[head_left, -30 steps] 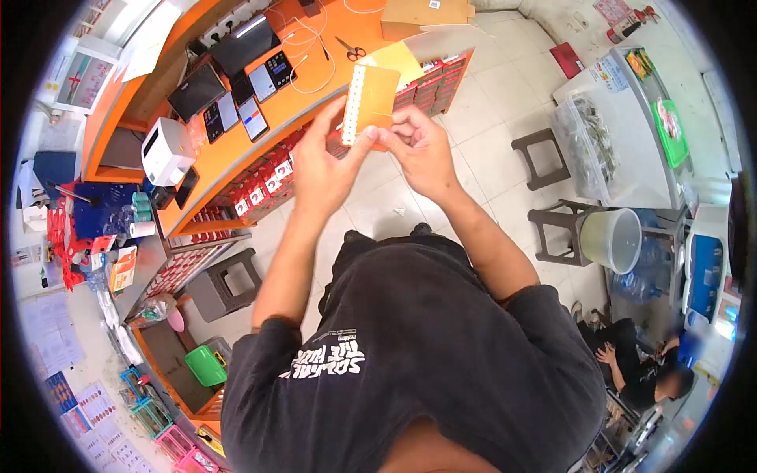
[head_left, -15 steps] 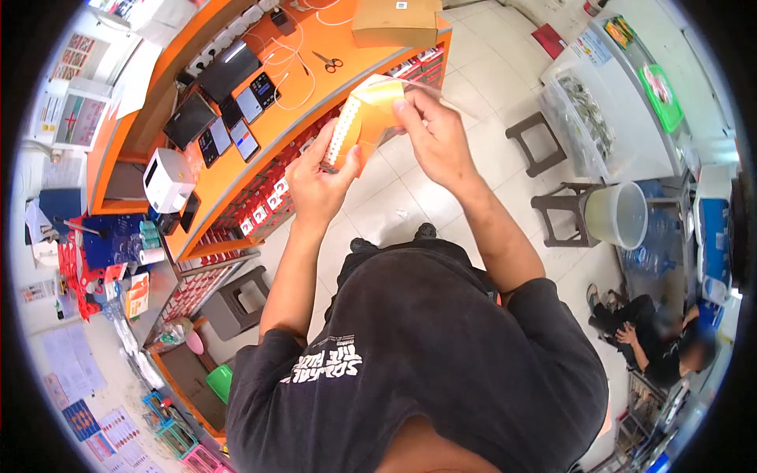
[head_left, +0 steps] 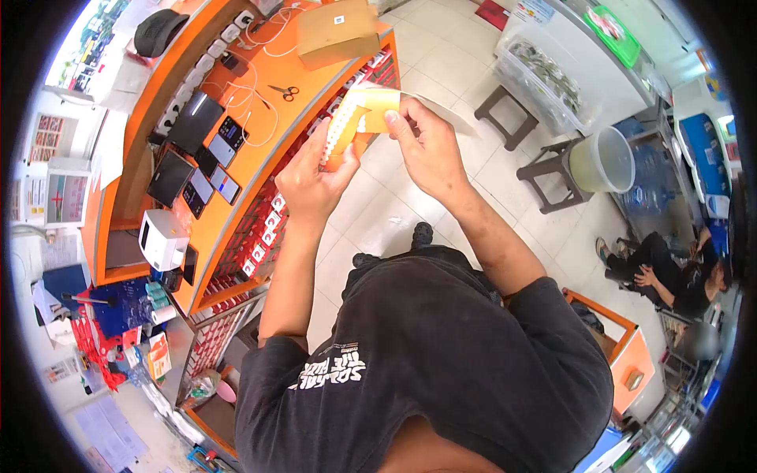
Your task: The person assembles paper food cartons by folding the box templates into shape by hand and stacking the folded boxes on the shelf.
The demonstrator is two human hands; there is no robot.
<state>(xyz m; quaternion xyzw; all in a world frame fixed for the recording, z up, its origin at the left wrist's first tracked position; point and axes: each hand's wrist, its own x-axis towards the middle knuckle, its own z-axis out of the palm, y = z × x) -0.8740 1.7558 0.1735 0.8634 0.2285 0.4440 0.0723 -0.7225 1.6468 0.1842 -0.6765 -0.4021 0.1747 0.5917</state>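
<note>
A small orange spiral-bound notebook (head_left: 344, 130) is up in front of me, near the counter's right end, its white binding along the left side. My left hand (head_left: 314, 175) grips it from the left and below, fingers behind and thumb in front. With thumb and fingers, my right hand (head_left: 426, 143) pinches an orange leaf (head_left: 377, 106) at its right edge, folded over from the notebook. A pale, clear-looking cover sheet (head_left: 441, 109) sticks out behind my right hand. Fine detail on the notebook is washed out by glare.
The orange counter (head_left: 272, 79) carries scissors (head_left: 285, 93), a cardboard box (head_left: 337, 33), several phones (head_left: 227, 140), white cables and a white printer (head_left: 164, 239). At the right stand dark stools (head_left: 506, 117) and a bucket (head_left: 602, 160). Another person (head_left: 670, 272) sits at the far right.
The view has turned, bringing the counter lower and a cap into sight. From both hands on the closed-looking notebook, my right hand has moved up and right, folding a leaf over.
</note>
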